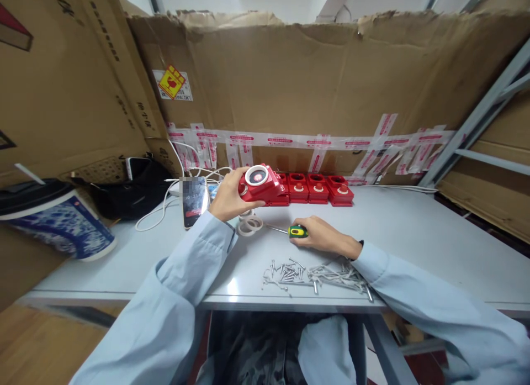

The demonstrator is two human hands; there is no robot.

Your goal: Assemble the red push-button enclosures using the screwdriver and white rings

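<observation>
My left hand grips a red box-shaped housing, tilted and raised above the table. A white ring surrounds the dark round opening on its face. Fingers closed, my right hand holds a screwdriver with a green and yellow handle, its shaft pointing left. White rings lie on the table below the left hand, close to the screwdriver's tip. Behind the hands, several similar red housings stand in a row. Loose screws are scattered in front of my right hand, beside a pile of whitish strands and metal pieces.
A phone and white cables are left of my left hand. Further left are a black bag and a large blue-and-white cup with a straw. Cardboard walls the table's back; a metal frame stands right.
</observation>
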